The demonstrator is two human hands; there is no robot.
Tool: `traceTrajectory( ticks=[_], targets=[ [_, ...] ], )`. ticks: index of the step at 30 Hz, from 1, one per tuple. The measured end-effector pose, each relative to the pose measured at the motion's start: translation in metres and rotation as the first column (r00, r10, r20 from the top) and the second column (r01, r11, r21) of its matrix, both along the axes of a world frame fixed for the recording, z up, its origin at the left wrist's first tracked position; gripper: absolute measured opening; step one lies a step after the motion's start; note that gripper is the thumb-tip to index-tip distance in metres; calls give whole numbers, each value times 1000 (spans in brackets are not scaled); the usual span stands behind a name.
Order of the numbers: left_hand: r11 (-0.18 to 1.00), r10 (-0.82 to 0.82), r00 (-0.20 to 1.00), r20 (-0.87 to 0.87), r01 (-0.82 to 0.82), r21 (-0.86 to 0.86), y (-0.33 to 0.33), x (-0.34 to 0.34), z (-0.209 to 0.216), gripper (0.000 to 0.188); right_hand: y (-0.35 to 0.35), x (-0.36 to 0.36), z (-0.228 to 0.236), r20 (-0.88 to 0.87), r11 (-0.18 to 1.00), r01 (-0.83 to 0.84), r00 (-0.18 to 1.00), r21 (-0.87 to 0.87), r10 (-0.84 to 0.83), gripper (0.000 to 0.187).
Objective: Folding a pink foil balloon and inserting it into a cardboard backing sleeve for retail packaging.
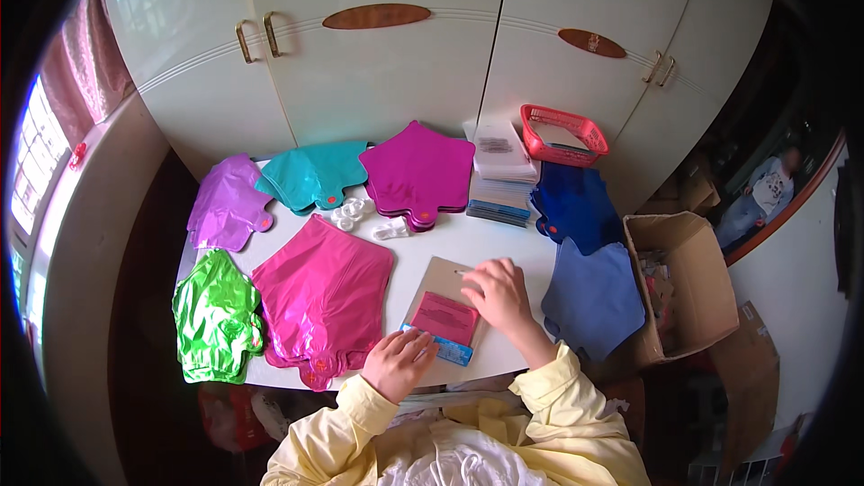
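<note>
A flat clear packet (433, 281) lies on the white table before me, with a folded pink foil piece (444, 318) inside or on it and a blue printed strip (453, 353) along its near edge. My left hand (399, 365) is at the near left corner, fingers curled together over the blue strip. Above the packet's far right part, my right hand (499, 293) is closed in a pinch on a thin whitish piece (464, 273), too small to name. Left of the packet is a stack of pink foil balloons (326, 292), flat and uninflated.
Around the table lie flat foil balloons: green (216, 315), lilac (229, 205), teal (315, 173), magenta (418, 171), dark blue (578, 207) and grey-blue (594, 297). White ribbon rolls (349, 213), stacked packets (499, 189) and a red basket (589, 158) stand behind. An open carton (641, 349) is right; another person (769, 189) is beyond.
</note>
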State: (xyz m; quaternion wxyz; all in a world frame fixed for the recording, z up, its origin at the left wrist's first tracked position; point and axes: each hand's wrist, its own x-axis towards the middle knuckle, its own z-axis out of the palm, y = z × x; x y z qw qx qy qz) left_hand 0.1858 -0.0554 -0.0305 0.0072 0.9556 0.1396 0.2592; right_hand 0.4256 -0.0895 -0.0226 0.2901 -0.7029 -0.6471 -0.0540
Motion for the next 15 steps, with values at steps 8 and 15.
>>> traceTrajectory(
  ticks=[8, 15],
  targets=[
    [1000, 26, 999, 36, -25, -18, -7, 5, -2, 23, -28, -13, -13, -105, 994, -106, 989, 0, 106, 9],
    [998, 40, 998, 50, -37, -60, -12, 8, -4, 26, -37, -23, -16, -24, 995, -88, 996, 55, 90, 21]
  ],
)
